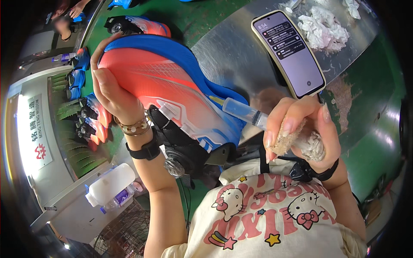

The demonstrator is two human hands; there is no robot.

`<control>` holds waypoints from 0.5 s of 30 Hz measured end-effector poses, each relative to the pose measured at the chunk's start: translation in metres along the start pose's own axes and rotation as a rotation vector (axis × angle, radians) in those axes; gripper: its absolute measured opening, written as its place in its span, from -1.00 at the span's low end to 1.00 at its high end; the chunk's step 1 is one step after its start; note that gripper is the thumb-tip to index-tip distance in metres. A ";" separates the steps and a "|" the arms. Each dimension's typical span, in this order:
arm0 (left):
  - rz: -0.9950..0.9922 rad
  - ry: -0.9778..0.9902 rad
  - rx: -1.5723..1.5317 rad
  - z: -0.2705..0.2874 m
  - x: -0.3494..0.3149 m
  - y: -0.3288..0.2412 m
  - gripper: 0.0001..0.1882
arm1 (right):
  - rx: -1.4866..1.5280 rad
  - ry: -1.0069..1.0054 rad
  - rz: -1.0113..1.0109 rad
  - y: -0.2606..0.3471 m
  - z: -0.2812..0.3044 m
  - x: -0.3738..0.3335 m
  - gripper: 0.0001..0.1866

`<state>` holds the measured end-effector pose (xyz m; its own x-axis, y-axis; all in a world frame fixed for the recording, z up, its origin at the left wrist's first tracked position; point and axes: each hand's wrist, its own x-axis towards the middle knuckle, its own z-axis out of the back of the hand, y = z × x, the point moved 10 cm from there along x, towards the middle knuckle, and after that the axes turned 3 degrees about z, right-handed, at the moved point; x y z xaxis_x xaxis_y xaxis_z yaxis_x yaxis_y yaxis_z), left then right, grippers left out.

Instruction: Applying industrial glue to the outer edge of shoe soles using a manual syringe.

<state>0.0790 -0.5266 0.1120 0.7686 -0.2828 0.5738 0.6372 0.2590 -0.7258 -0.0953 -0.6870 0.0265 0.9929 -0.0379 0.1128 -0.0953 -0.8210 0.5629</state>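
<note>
A coral-red and white shoe with a blue sole (150, 81) is held sideways in front of me. My left hand (112, 92) is closed around its toe end, some fingers hidden behind it. The shoe's black collar and round dial (174, 167) lie near my wrist. My right hand (307, 129) is closed on a clear syringe (243, 112), whose yellow tip lies at the seam between upper and sole; actual contact cannot be made out. Pressed in the same hand are a tan porous piece like sponge (287, 138) and a crumpled whitish wad (310, 147).
A phone (290, 56) with its screen lit lies on the metal surface (228, 47), beside crumpled white tissues (325, 28). Another coral shoe (146, 26) rests beyond, with several more along the green surface at left. A white bottle (112, 184) stands lower left. Another person's hands show far left.
</note>
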 end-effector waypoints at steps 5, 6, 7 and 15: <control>0.032 -0.001 -0.062 0.003 0.001 0.026 -0.45 | -0.048 -0.016 -0.055 -0.010 0.012 -0.011 -0.44; 0.078 -0.012 -0.068 0.005 0.001 0.031 -0.46 | -0.032 -0.019 -0.050 -0.010 0.014 -0.014 -0.45; 0.122 -0.021 -0.077 0.005 0.002 0.038 -0.47 | -0.032 -0.026 -0.047 -0.010 0.017 -0.016 -0.45; 0.012 -0.121 0.180 0.038 -0.018 0.081 -0.53 | -0.156 -0.106 -0.095 -0.008 0.032 -0.027 -0.50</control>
<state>0.1192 -0.4656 0.0573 0.7706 -0.1686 0.6146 0.6193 0.4257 -0.6597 -0.1194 -0.6976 -0.0068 0.9991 -0.0311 -0.0295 -0.0023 -0.7256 0.6881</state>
